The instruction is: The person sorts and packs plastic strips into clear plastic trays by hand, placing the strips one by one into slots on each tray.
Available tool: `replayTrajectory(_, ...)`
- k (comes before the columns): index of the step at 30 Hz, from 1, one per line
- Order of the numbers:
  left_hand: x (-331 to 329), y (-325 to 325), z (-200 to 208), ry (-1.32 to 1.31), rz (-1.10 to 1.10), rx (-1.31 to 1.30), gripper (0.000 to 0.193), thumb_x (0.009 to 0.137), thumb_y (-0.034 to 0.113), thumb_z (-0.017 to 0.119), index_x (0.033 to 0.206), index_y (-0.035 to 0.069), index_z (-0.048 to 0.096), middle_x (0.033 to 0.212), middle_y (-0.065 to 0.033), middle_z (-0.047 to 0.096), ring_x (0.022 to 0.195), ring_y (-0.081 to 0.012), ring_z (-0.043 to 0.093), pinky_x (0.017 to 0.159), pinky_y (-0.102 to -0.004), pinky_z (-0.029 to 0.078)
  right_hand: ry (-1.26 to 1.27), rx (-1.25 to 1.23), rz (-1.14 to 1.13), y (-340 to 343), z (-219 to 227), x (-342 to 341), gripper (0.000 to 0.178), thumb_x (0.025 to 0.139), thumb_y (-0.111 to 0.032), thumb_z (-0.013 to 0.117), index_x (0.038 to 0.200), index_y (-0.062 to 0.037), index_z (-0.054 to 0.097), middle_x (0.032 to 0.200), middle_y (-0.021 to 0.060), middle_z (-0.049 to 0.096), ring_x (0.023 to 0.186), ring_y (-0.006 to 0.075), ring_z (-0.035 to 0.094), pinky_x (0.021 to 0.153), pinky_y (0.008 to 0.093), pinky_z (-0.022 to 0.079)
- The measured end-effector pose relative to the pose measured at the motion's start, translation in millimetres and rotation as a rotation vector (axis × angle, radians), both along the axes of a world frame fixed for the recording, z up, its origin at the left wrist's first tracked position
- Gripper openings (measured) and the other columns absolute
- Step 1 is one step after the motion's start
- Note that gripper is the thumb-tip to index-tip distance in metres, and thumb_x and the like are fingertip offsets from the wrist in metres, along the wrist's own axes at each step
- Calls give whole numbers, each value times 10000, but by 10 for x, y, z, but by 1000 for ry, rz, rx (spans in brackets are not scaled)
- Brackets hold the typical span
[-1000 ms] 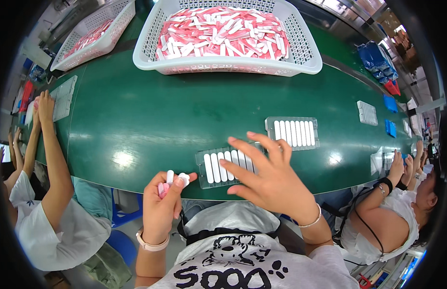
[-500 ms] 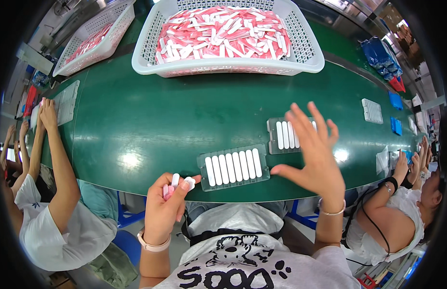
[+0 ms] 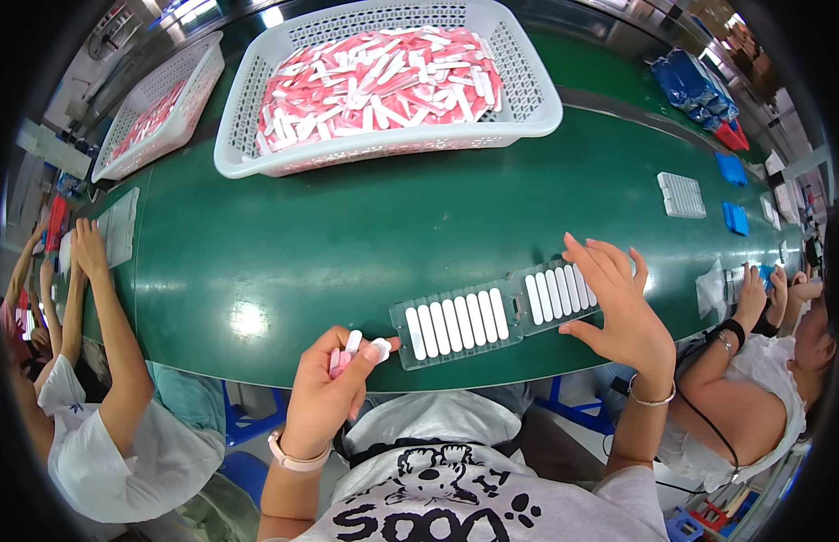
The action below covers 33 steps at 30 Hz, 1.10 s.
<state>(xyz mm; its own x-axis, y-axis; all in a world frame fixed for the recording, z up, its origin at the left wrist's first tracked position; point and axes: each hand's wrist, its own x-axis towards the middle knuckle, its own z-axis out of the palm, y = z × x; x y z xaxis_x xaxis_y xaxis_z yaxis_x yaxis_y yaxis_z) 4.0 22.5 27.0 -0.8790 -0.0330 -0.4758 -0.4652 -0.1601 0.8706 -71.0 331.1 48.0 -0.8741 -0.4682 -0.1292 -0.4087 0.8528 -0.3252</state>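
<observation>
In my left hand (image 3: pixel 322 393) is a small bunch of white and pink strip-shaped pieces (image 3: pixel 345 357), pinched between thumb and fingers. The tip of its index finger reaches the left edge of a clear plastic tray (image 3: pixel 399 318). White rounded strips (image 3: pixel 457 322) lie side by side in that tray. A second clear tray (image 3: pixel 520 304), also with white strips, adjoins its right end. My right hand (image 3: pixel 625 321) spans this second tray, thumb at the near edge and fingertips at the far edge. The hand covers the tray's right end.
A large white basket (image 3: pixel 392 149) heaped with pink and white pieces stands at the back of the green table (image 3: pixel 347 235). Another basket (image 3: pixel 158 144) is at far left. A tray (image 3: pixel 681 195) and blue packets (image 3: pixel 734 218) lie right. People work on both sides.
My right hand has come down onto the second tray, which is now nearer and lined up end to end with the first. The left hand keeps its pieces. The view has shifted somewhat.
</observation>
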Motion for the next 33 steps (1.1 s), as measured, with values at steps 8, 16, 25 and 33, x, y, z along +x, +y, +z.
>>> replayTrajectory(8, -242, 367, -88, 85, -90, 16, 187, 926, 109, 542, 786, 37, 443, 1036, -223, 649, 363, -13, 336, 331, -187, 270, 22, -40, -97, 480, -43, -67, 798, 739, -229, 711, 1423, -123, 314, 1373, 85, 424, 1314, 303, 310, 1056, 552, 153)
replayTrajectory(16, -486, 968, -113, 136, -244, 136, 204, 923, 129, 554, 771, 64, 435, 1129, -228, 613, 376, -17, 334, 340, -188, 261, 253, 364, -515, 1447, -82, -864, 853, 692, 20, 604, 1440, -225, 276, 1466, 90, 326, 1339, 322, 303, 1014, 563, 257)
replayTrajectory(25, -292, 462, -75, 113, -13, 223, 120, 930, 116, 531, 855, 56, 459, 1017, -147, 638, 405, -8, 306, 355, -186, 239, 327, 439, -247, 1435, 40, -1258, 562, 600, -78, 655, 1147, -109, 531, 1161, 79, 545, 1205, 314, 432, 1002, 618, 286)
replayTrajectory(33, -75, 59, -21, 118, 225, 363, 120, 938, 184, 463, 900, 70, 458, 748, -22, 478, 399, -35, 286, 357, -204, 205, 218, -265, 325, -620, 295, -458, 689, 597, -155, 670, 1237, 9, 477, 1117, 188, 517, 963, 356, 555, 821, 388, 478)
